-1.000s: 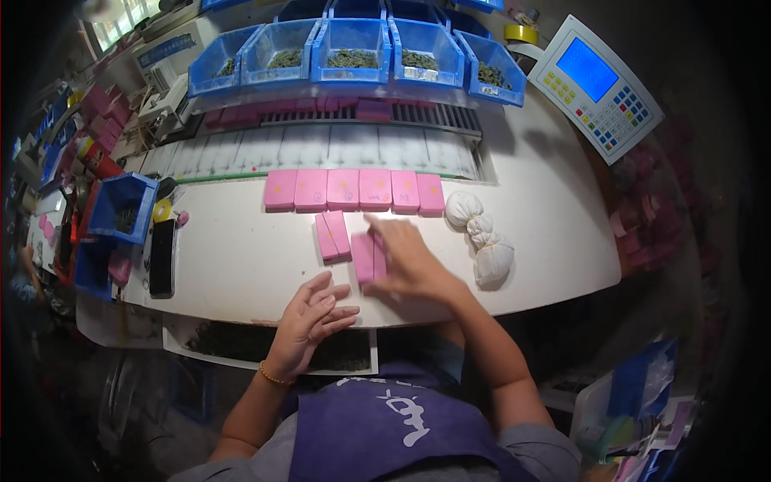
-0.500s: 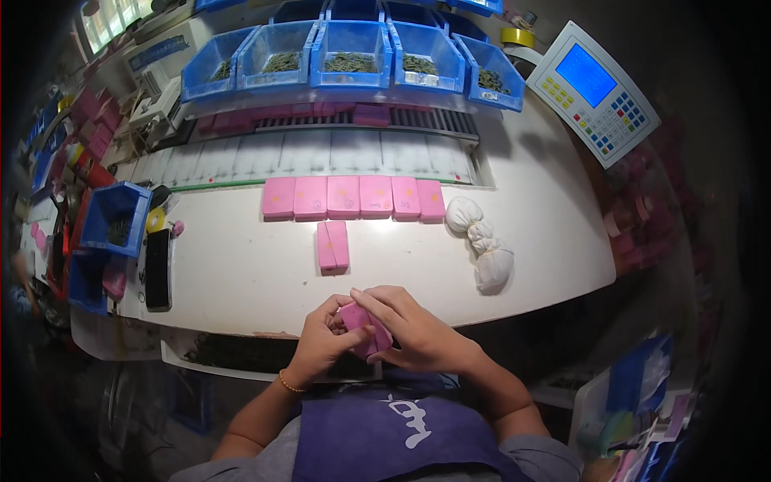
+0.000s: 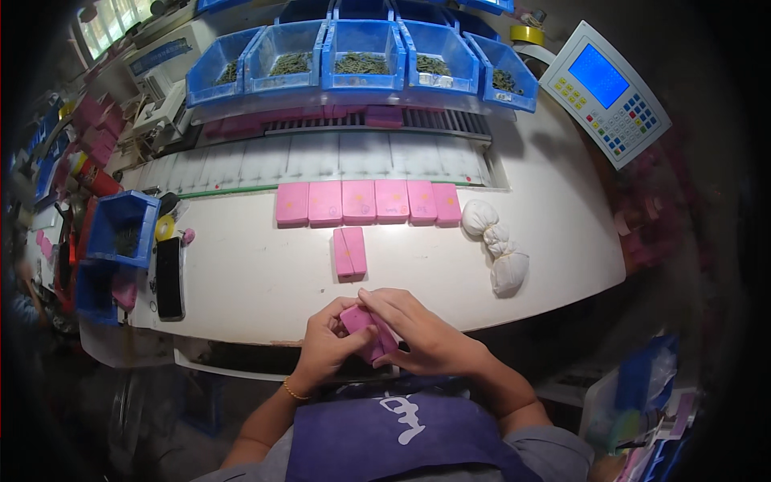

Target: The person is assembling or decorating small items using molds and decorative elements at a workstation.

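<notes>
Just past the table's front edge, both hands grip a pink rubber mould (image 3: pixel 355 320), a small block with a seam line along it. My left hand (image 3: pixel 323 347) holds its left side, thumb pressed on the face. My right hand (image 3: pixel 430 333) closes over the right side, fingers reaching across the far end. Part of the block is hidden under the fingers. A second pink mould (image 3: pixel 349 251) with a slanting seam lies on the table beyond the hands. Behind it runs a row of several pink moulds (image 3: pixel 358 199), side by side.
A knotted white cloth bundle (image 3: pixel 511 273) lies right of the row. Blue bins (image 3: pixel 361 80) of small greenish pieces stand at the back. A keypad panel with blue screen (image 3: pixel 606 92) is far right. At left are a black phone (image 3: pixel 169 279) and a blue bin (image 3: pixel 120 229).
The view has shifted slightly, so the table things sit a little more to the right and lower. Both hands keep nearly the same grip on the mould.
</notes>
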Motion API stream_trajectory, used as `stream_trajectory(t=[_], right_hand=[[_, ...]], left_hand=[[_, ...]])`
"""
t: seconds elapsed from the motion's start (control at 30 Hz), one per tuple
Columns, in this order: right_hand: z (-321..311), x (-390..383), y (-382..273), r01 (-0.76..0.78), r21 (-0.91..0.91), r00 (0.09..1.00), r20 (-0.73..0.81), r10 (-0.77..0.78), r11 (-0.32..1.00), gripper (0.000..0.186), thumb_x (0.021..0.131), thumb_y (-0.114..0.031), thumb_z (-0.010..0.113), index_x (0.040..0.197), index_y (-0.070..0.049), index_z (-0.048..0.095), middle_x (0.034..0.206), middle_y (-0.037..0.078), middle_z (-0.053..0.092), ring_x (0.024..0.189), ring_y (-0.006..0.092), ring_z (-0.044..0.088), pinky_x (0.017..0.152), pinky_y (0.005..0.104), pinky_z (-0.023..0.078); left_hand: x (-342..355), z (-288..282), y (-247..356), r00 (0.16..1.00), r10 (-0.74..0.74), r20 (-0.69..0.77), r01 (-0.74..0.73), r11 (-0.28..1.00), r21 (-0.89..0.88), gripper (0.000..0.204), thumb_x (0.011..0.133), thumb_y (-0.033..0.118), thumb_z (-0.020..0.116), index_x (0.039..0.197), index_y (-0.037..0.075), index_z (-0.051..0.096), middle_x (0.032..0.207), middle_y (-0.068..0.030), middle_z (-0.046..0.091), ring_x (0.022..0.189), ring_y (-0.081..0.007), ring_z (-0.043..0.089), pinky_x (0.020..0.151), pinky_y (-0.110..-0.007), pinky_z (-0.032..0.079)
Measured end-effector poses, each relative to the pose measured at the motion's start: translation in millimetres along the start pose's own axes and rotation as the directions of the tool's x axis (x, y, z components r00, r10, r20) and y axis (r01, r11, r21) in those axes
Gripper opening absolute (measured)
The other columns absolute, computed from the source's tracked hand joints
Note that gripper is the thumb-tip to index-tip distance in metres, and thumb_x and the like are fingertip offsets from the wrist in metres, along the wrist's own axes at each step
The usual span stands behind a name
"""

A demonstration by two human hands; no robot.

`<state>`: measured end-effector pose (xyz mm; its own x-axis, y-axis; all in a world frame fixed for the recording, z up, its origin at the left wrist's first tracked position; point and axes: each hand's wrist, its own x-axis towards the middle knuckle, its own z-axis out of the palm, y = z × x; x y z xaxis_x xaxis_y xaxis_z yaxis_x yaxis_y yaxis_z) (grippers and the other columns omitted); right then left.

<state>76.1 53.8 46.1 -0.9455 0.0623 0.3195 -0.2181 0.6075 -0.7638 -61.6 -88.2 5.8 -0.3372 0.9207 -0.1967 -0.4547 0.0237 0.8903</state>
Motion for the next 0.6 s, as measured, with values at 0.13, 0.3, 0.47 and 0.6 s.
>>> stream_trajectory(t=[0.13,0.3,0.47,0.6], right_hand=[[5.1,-0.3,-0.6,0.029,-0.013,0.999,-0.033,-0.029,1.000,0.094,0.071,-0.004,0.083,0.150,0.000,0.031,0.138,0.021,0.045,0.124,0.0383,0.048,0.104,0.0427,0.043],[27.5,-14.6,-0.5,-0.053,-0.168,0.955,-0.296,0.001,0.984,0.070,0.075,-0.011,0.081,0.138,-0.005,0.049,0.129,0.016,0.053,0.118,0.0360,0.052,0.098,0.0426,0.046],[49.1,-28.6,5.8,-0.184,-0.533,0.847,-0.513,-0.142,0.826,0.038,0.073,-0.007,0.081,0.109,-0.008,0.068,0.112,0.010,0.059,0.098,0.0309,0.054,0.087,0.0372,0.049],[50.6,-30.6,5.7,-0.209,-0.471,0.811,-0.573,-0.117,0.857,0.028,0.077,-0.005,0.079,0.102,-0.009,0.068,0.108,0.007,0.058,0.093,0.0266,0.052,0.083,0.0327,0.047]], left_hand=[[-0.8,7.8,-11.4,0.986,0.091,-0.140,-0.091,0.996,0.009,0.020,0.093,0.010,0.068,0.108,0.000,0.059,0.095,-0.0058,0.066,0.088,-0.0099,0.065,0.078,-0.025,0.053],[3.0,11.7,-17.1,0.971,0.073,-0.228,-0.099,0.990,-0.105,0.022,0.095,0.018,0.068,0.104,0.001,0.059,0.090,-0.0041,0.066,0.083,-0.0089,0.064,0.074,-0.024,0.053],[6.5,23.9,-24.0,0.899,0.314,-0.304,-0.239,0.936,0.258,0.025,0.095,0.023,0.068,0.102,0.001,0.058,0.088,-0.0040,0.066,0.076,-0.0065,0.061,0.068,-0.023,0.053],[7.5,36.8,-19.8,0.898,0.290,-0.331,-0.240,0.953,0.184,0.023,0.095,0.021,0.068,0.100,0.001,0.059,0.088,-0.0055,0.067,0.075,-0.0069,0.060,0.067,-0.025,0.053]])
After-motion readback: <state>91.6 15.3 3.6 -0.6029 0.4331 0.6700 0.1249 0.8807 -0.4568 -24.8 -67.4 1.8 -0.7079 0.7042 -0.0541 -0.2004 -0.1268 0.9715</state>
